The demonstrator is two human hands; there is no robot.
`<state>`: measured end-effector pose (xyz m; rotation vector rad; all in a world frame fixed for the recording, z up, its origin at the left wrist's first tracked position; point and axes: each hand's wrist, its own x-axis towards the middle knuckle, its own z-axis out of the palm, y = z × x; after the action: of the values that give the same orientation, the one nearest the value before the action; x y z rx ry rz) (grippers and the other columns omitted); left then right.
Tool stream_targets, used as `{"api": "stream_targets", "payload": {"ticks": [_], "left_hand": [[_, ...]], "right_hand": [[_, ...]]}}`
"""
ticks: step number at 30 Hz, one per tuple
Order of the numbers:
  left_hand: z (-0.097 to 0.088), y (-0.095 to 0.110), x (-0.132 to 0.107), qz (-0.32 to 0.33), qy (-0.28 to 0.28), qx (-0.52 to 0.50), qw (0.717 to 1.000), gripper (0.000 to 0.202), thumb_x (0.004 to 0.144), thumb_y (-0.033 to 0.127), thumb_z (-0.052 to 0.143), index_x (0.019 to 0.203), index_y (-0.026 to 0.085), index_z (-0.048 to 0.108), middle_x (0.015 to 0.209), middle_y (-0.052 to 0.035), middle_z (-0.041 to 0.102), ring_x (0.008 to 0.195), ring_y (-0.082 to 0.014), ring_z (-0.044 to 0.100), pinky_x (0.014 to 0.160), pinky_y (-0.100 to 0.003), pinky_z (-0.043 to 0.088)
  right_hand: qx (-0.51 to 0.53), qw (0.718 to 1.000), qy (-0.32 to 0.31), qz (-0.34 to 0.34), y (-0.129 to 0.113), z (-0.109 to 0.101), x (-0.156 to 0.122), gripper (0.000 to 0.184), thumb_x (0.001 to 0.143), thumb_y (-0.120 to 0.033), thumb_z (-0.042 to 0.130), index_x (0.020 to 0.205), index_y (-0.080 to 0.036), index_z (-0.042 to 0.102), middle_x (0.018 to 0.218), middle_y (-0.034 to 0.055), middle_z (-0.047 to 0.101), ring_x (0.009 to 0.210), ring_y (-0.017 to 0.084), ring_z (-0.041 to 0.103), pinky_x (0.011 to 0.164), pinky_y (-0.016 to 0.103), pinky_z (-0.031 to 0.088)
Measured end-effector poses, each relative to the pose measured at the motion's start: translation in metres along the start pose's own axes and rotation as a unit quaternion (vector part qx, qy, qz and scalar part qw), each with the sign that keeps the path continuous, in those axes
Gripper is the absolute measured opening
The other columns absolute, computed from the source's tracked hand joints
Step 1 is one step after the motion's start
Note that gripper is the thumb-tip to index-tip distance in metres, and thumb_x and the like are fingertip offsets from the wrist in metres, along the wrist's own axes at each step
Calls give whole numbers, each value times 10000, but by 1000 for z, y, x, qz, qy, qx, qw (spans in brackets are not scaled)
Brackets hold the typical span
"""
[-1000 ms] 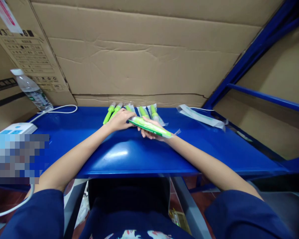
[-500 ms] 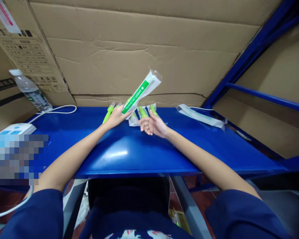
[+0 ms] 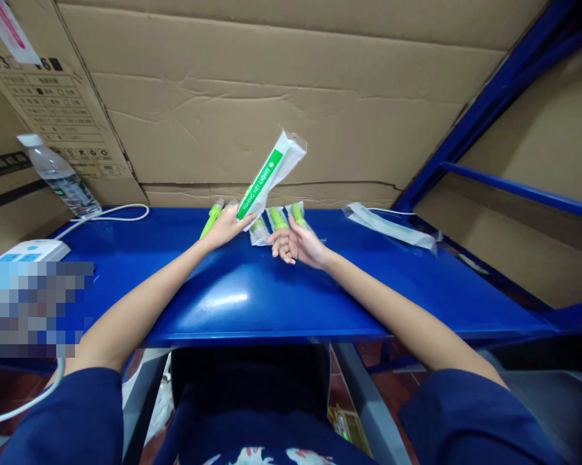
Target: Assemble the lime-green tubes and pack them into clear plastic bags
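My left hand (image 3: 226, 226) grips the lower end of a clear plastic bag with a green label (image 3: 261, 184) reading "FISHING NET LIGHT". The bag tilts up and to the right, its upper end loose above the table. My right hand (image 3: 300, 244) hangs palm inward with its fingers loosely curled and apart, holding nothing. Just behind it lie bagged green fishing net lights (image 3: 277, 218), partly covered by the fingers. An unbagged green light (image 3: 211, 219) lies left of my left hand, beside another mostly hidden by that hand.
The blue table (image 3: 271, 297) backs onto a cardboard wall (image 3: 281, 97). A flat plastic sleeve (image 3: 392, 227) lies at the right. On the left stand a tilted water bottle (image 3: 61, 177), a white power strip (image 3: 33, 250) and a looped white cable (image 3: 126, 212). A blue frame (image 3: 465, 129) rises at the right.
The top of the labelled bag has swung slightly left and up, so it stands steeper in my left hand. My right hand has hardly moved.
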<state>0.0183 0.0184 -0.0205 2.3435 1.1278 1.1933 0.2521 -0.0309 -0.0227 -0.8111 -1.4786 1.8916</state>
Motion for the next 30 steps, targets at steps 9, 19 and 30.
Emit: {"api": "stream_targets", "payload": {"ticks": [9,19,30], "left_hand": [[0,1,1,-11,-12,2,1000,510,874,606,508,911,124,671,833,-47,688,771,-192,610,725,-286,483],[-3,14,-3,-8,-24,-18,1000,582,881,635,521,1007,91,685,873,-64,718,766,-186,623,731,-273,504],[21,32,-12,-15,25,45,999,383,909,521,596,943,147,675,797,-54,722,710,-192,657,672,-266,495]], "right_hand": [[-4,1000,-2,-6,0,-1,0,750,1034,-633,131,900,-123,663,665,83,697,416,116,563,359,194,384],[-9,1000,3,-2,0,-2,0,724,1044,-608,135,925,-116,652,669,83,695,429,118,570,365,193,402],[-98,962,130,-219,11,8,2,345,817,-414,756,1061,-222,604,1100,56,663,792,144,676,495,215,571]]}}
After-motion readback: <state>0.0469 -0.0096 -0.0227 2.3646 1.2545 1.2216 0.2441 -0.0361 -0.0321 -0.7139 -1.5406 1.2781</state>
